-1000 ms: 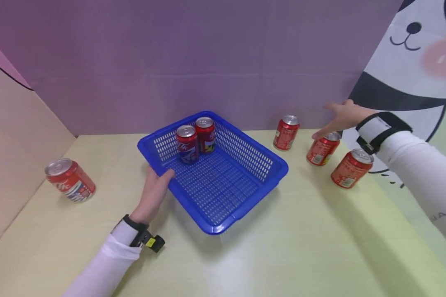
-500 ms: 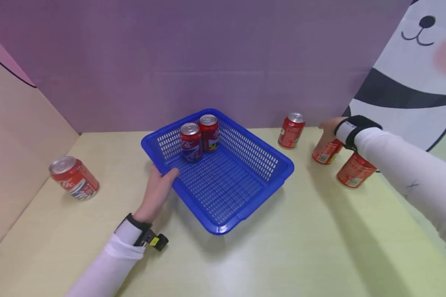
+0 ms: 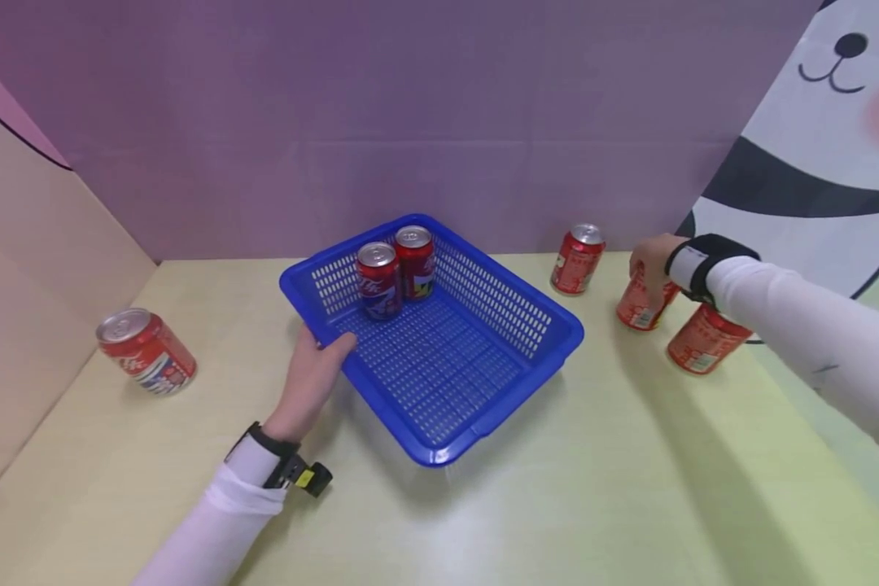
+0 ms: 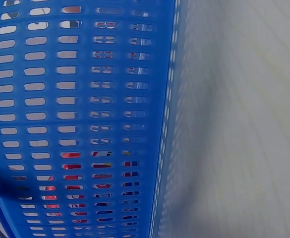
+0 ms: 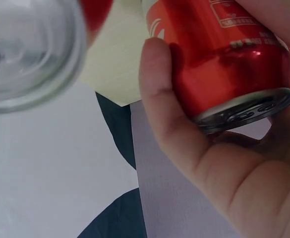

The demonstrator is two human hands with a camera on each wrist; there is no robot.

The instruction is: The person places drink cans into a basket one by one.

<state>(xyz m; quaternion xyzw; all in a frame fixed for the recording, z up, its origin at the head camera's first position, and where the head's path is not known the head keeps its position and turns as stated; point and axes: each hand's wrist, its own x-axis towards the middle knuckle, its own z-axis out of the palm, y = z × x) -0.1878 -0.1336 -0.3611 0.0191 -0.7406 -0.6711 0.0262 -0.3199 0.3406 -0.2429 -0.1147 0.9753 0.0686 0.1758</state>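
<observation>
A blue plastic basket (image 3: 439,454) stands on the table, its left rim gripped by my left hand (image 3: 309,382), thumb over the edge. Inside, two red soda cans, one in front (image 3: 378,282) and one behind (image 3: 415,262), stand upright in the far left corner. At the right, my right hand (image 3: 655,256) holds another red can (image 3: 633,309) from above; the right wrist view shows thumb and fingers around this can (image 5: 224,64) near its top. Right beside it stands a can (image 3: 706,340) partly covered by the wrist. The left wrist view has the basket's slotted wall (image 4: 70,109).
One red can (image 3: 577,260) stands near the back wall, between basket and right hand. Another can (image 3: 149,354) is at the far left of the table (image 3: 527,505). A purple wall (image 3: 483,122) closes off the back, and a panda-printed panel (image 3: 798,179) rises at the right.
My right hand has come down from above the cans and taken hold of the middle one on the right. The left hand keeps its grip on the basket rim.
</observation>
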